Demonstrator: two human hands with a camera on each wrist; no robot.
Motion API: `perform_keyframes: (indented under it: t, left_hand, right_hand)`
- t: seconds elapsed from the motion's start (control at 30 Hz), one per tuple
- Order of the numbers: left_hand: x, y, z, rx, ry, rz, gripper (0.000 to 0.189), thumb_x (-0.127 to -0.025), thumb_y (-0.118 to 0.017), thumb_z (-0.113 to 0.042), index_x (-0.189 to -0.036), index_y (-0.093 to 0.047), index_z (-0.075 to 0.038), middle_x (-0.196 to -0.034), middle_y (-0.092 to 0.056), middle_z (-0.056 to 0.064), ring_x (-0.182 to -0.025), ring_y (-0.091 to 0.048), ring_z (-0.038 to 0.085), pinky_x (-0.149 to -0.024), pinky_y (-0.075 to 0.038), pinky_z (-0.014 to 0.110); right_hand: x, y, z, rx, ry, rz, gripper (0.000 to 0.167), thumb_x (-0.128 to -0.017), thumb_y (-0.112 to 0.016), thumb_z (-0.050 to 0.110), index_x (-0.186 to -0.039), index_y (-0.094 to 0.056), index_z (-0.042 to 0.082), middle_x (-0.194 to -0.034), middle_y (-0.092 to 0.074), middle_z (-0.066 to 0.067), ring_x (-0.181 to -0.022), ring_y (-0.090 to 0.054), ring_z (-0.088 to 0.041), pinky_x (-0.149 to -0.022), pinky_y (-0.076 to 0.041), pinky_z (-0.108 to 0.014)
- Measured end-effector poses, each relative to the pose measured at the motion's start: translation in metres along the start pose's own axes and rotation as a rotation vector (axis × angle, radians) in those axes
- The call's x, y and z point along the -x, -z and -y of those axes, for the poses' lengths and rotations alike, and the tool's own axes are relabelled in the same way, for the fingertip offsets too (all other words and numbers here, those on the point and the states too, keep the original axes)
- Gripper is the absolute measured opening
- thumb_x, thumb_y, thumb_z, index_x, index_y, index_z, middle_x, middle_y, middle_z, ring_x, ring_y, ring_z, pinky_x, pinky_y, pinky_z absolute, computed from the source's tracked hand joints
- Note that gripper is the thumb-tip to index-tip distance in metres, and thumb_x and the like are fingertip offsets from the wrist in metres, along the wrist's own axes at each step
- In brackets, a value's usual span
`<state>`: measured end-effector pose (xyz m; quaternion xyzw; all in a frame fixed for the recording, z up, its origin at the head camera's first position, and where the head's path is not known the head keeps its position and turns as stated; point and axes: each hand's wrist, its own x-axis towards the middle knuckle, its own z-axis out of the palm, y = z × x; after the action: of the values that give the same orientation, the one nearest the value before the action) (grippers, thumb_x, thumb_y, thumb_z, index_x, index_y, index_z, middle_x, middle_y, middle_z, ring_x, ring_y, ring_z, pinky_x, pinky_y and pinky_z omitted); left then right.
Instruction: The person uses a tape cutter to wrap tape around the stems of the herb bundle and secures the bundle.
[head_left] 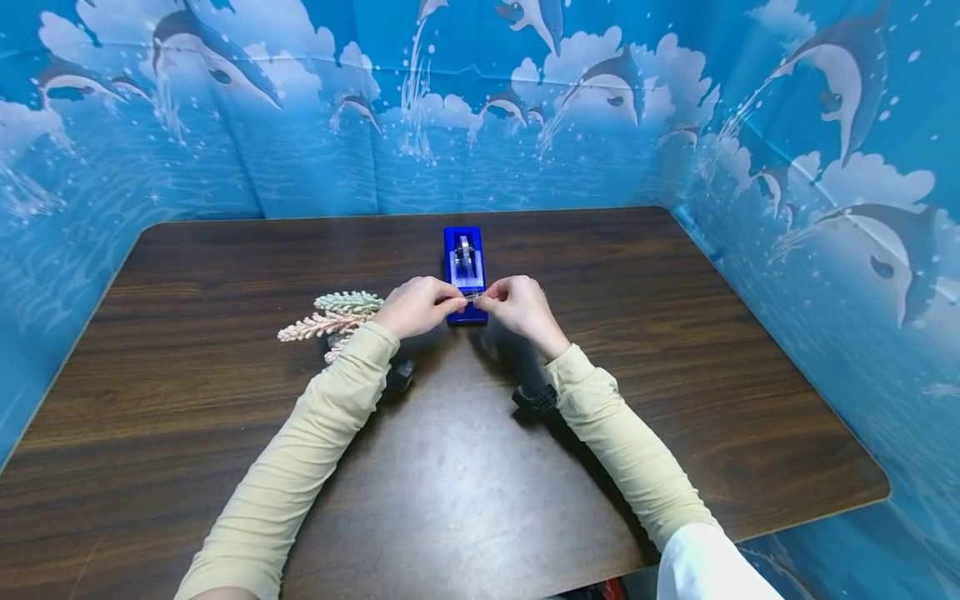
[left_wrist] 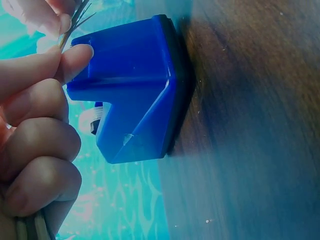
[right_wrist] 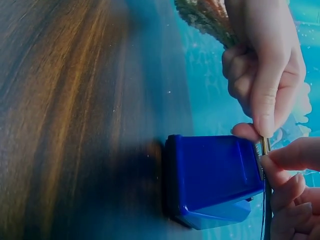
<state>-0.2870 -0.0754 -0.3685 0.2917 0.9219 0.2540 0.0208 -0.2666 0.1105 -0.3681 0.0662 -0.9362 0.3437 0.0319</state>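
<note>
A blue tape dispenser (head_left: 452, 250) stands on the table in front of both hands. My left hand (head_left: 418, 307) grips a bunch of artificial flower sprays (head_left: 326, 325), pink and pale green, whose heads stick out to the left behind it. Their thin dark stems (left_wrist: 77, 19) reach across to my right hand (head_left: 521, 310), which pinches them between thumb and finger. In the right wrist view both sets of fingertips meet close to the dispenser's toothed edge (right_wrist: 258, 156), around a short golden-brown stretch of stem (right_wrist: 265, 144). I cannot tell whether tape lies on it.
The dark wood table (head_left: 750, 417) carries the dispenser, with a roll (head_left: 465, 254) seated in its top. A dark wrist camera (head_left: 536, 397) hangs under the right forearm, another (head_left: 401, 377) under the left. A blue dolphin-print curtain (head_left: 465, 167) encloses the back and sides.
</note>
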Motion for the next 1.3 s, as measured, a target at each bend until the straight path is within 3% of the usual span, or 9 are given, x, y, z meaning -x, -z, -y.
perform_keyframes:
  t: [0.2,0.47,0.8,0.9,1.07,1.2,1.3]
  left_hand:
    - [0.000,0.002,0.000,-0.018,-0.016,0.011,0.021,-0.097,-0.059,-0.026,-0.095,-0.074,-0.012,-0.074,-0.063,-0.001,-0.068,-0.053,0.015,-0.063,-0.042,0.031]
    - [0.001,0.004,-0.001,-0.040,-0.039,0.024,0.022,-0.097,-0.058,-0.026,-0.092,-0.074,-0.011,-0.072,-0.061,-0.002,-0.067,-0.053,0.015,-0.063,-0.042,0.031]
    - [0.002,0.008,-0.002,-0.034,-0.022,0.014,0.020,-0.097,-0.058,-0.023,-0.094,-0.074,-0.011,-0.080,-0.068,0.003,-0.072,-0.057,0.018,-0.070,-0.046,0.036]
    - [0.002,0.010,-0.001,-0.015,-0.034,0.016,0.020,-0.097,-0.057,-0.021,-0.094,-0.073,-0.009,-0.085,-0.071,0.007,-0.074,-0.057,0.018,-0.072,-0.046,0.037]
    - [0.002,0.012,0.000,0.005,-0.045,0.018,0.020,-0.097,-0.056,-0.019,-0.092,-0.073,-0.009,-0.085,-0.071,0.007,-0.073,-0.055,0.018,-0.069,-0.043,0.033]
    - [0.002,0.013,0.001,0.021,-0.036,0.039,0.021,-0.098,-0.055,-0.020,-0.093,-0.072,-0.009,-0.084,-0.069,0.007,-0.071,-0.053,0.016,-0.065,-0.040,0.030]
    - [0.002,0.013,0.000,0.026,-0.027,0.044,0.022,-0.098,-0.054,-0.021,-0.092,-0.072,-0.009,-0.083,-0.069,0.008,-0.069,-0.052,0.016,-0.064,-0.038,0.028]
  right_hand:
    - [0.003,0.000,0.003,0.088,0.035,-0.030,0.017,-0.085,-0.069,0.023,-0.081,-0.074,0.007,-0.072,-0.068,-0.003,-0.061,-0.051,-0.011,-0.054,-0.035,-0.020]
    - [0.005,0.000,0.005,0.219,0.149,-0.038,0.016,-0.087,-0.068,0.022,-0.081,-0.073,0.008,-0.071,-0.068,-0.003,-0.065,-0.057,-0.015,-0.058,-0.039,-0.024]
    - [0.007,0.002,0.002,0.348,0.278,-0.163,0.027,-0.086,-0.073,0.034,-0.075,-0.070,0.010,-0.071,-0.067,-0.003,-0.065,-0.061,-0.019,-0.058,-0.048,-0.033]
    - [0.005,0.002,-0.002,0.374,0.376,-0.244,0.030,-0.083,-0.076,0.036,-0.077,-0.067,0.008,-0.074,-0.063,-0.004,-0.069,-0.059,-0.021,-0.063,-0.046,-0.034]
    - [-0.001,0.002,-0.010,0.475,0.608,-0.348,0.028,-0.083,-0.076,0.034,-0.092,-0.068,0.009,-0.088,-0.065,-0.004,-0.085,-0.059,-0.024,-0.078,-0.043,-0.038]
    - [-0.004,0.000,-0.016,0.579,0.768,-0.400,0.019,-0.086,-0.073,0.029,-0.084,-0.070,0.011,-0.082,-0.068,-0.002,-0.080,-0.062,-0.021,-0.083,-0.043,-0.038]
    - [-0.006,-0.002,-0.019,0.606,0.841,-0.434,0.018,-0.086,-0.072,0.025,-0.077,-0.068,0.010,-0.075,-0.067,-0.002,-0.074,-0.060,-0.021,-0.082,-0.042,-0.039]
